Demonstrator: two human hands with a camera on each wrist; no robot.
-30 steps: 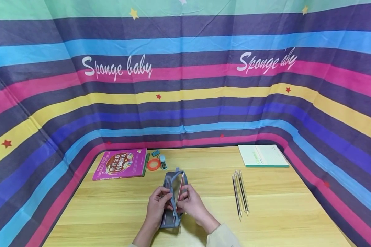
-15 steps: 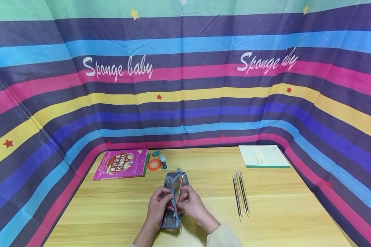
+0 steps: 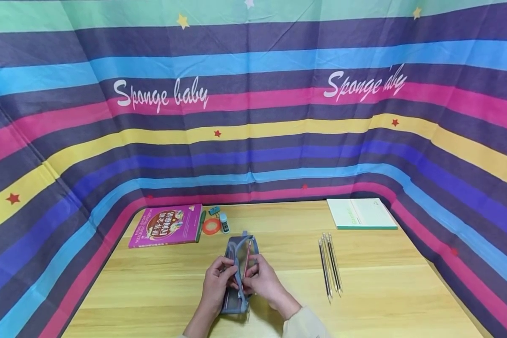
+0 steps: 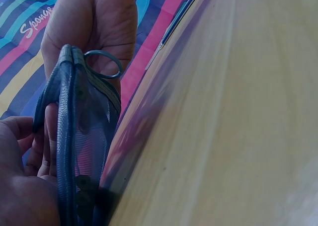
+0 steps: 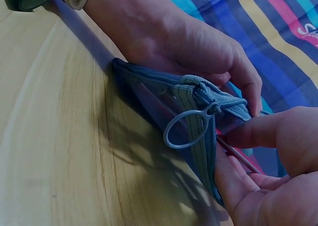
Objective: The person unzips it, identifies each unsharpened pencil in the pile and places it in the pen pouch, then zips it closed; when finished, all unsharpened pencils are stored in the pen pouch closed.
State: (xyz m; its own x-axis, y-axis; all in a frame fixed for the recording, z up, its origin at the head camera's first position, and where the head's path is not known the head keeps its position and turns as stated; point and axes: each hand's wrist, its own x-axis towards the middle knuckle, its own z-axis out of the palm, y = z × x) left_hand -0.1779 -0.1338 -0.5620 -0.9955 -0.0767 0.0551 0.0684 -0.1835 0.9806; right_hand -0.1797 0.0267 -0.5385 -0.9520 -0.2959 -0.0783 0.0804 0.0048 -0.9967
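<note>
A grey-blue mesh pencil case (image 3: 232,307) stands unzipped in front of me, its mouth spread apart. My left hand (image 3: 214,284) pinches the left edge of the mouth between thumb and fingers. From the other side, my right hand (image 3: 266,286) reaches into the mouth and holds a red pencil (image 3: 248,260), which slants inside the case with its far end near the back of the opening. In the right wrist view a round zipper pull (image 5: 186,129) hangs at the case's near end, and part of the pencil shows between the right fingers (image 5: 238,186). The mesh partly hides the case's contents.
Several pencils (image 3: 330,267) lie to the right, below a white-and-green notebook (image 3: 361,213). Back left are a purple book (image 3: 169,225), a dark green pen (image 3: 201,226), an orange tape roll (image 3: 211,226), a small bottle (image 3: 224,223) and a small blue item (image 3: 214,210).
The hands and pencil case hold nearly the same place. The red pencil's far end has sunk slightly lower in the case's mouth.
</note>
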